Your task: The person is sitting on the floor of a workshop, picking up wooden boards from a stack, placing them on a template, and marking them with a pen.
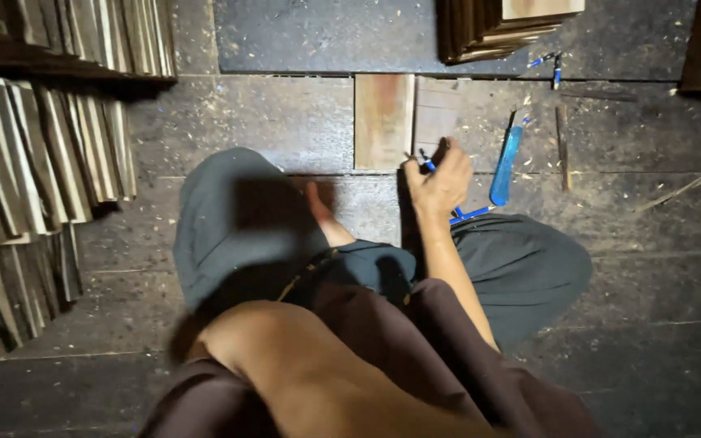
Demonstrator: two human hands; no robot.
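Observation:
My right hand (440, 180) reaches forward over the dark floor and grips a blue pen (427, 163), its tip at the near edge of a small dark wooden board (436, 109). A lighter, reddish wooden board (383, 120) lies flat right beside it on the left. A blue try square (505, 162) lies just to the right of the hand, its short arm running under the wrist. My left hand is out of sight; only a bare arm (310, 373) crosses the bottom of the view. My bent knee in grey trousers (233, 219) and a bare foot (318, 203) sit to the left of the boards.
Stacked wooden slats (34, 162) fill the left side, with more on a ledge above. Another pile of wooden pieces (492, 28) stands at the top. Two blue pens (551, 66) and a thin wooden stick (562, 136) lie at the upper right. Sawdust and chips cover the floor.

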